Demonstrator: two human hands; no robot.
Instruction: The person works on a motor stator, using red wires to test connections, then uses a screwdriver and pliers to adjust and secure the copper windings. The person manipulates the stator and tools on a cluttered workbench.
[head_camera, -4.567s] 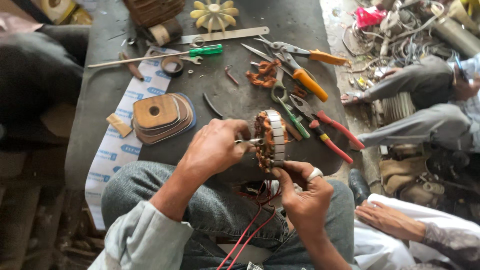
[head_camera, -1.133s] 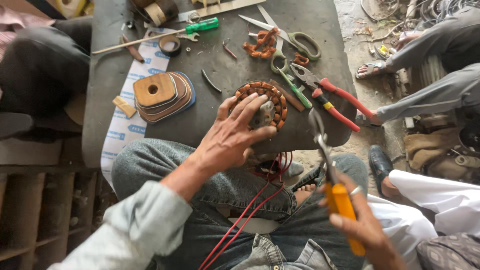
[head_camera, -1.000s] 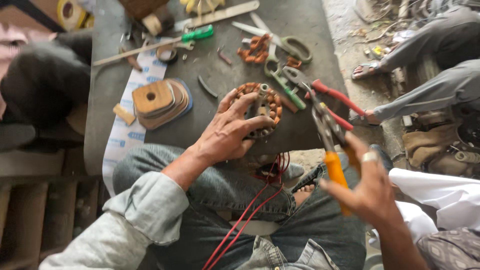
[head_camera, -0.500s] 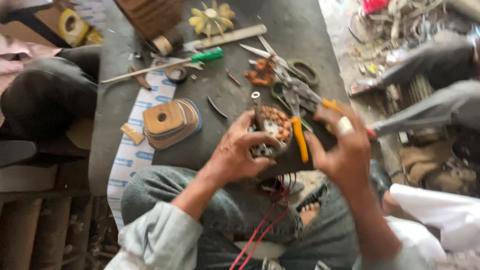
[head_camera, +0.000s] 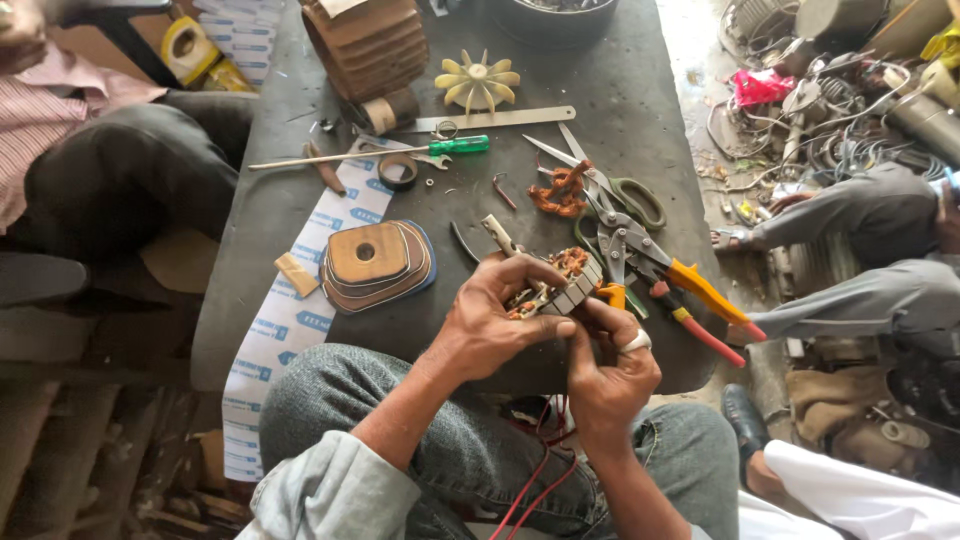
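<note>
Copper windings already fill the motor core (head_camera: 553, 285), gripped by the left hand (head_camera: 490, 320). Right hand (head_camera: 610, 375) pinches its near edge beside orange pliers (head_camera: 660, 270); red wires (head_camera: 535, 480) hang loose, unjoined.

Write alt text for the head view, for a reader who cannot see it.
Seen from above, a person's left hand grips a small motor stator with copper windings at the near edge of a dark worktable, while the right hand works an orange-handled tool against it. Scissors, a green-handled screwdriver and a yellow fan impeller lie beyond.
</note>
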